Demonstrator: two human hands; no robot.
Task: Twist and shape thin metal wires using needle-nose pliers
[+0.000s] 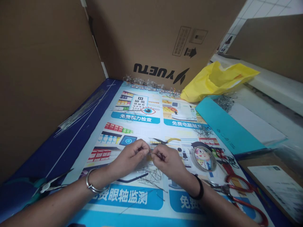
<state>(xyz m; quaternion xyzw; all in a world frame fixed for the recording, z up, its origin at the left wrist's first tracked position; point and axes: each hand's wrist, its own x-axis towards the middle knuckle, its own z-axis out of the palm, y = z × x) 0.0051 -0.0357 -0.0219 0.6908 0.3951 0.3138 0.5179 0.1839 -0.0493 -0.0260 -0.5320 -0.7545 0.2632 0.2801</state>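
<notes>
My left hand (137, 153) is pinched closed over the printed sheet (132, 130). Facing it, almost fingertip to fingertip, my right hand (167, 157) is pinched as well. Both seem to grip one thin wire, mostly hidden by the fingers. Below them lies a loose tangle of thin wire pieces (152, 177). Just beyond the fingertips rest yellow-handled pliers (167, 141). A roll of clear tape (204, 158) lies right of my right hand. Red-handled scissors (226, 189) are partly behind my right forearm, and green-handled pliers (44, 186) lie beside my left forearm.
Cardboard walls (151, 34) enclose the back and left. Long thin wires (80, 112) lie at left, and a wire heap (146, 82) runs along the back. At right are a yellow bag (213, 80), a teal folder (227, 126), and a wire bundle (223, 102).
</notes>
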